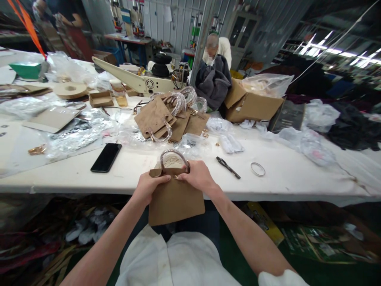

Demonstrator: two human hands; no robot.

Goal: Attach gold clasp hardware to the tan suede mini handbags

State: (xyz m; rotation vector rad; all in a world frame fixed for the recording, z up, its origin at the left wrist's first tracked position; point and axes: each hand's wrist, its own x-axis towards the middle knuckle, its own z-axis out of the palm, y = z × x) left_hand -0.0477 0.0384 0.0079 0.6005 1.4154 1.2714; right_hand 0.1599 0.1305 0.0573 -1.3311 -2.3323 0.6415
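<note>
A brown handbag panel [177,202] with a clear-wrapped curved handle [174,153] hangs at the table's front edge, over my lap. My left hand [150,183] grips its upper left edge, thumb on the front near the middle. On the upper right, my right hand [196,174] pinches the panel beside the foot of the handle. Between my thumbs sits a small gold metal fitting [176,177]. The fingers behind the panel are hidden.
Ahead lies a pile of similar brown panels [156,115] with wrapped handles. A black phone [106,157] is left, a dark hand tool [228,167] and a metal ring [257,169] right. Behind stand a sewing machine [149,84] and a cardboard box [253,105]. A person [224,49] bends beyond.
</note>
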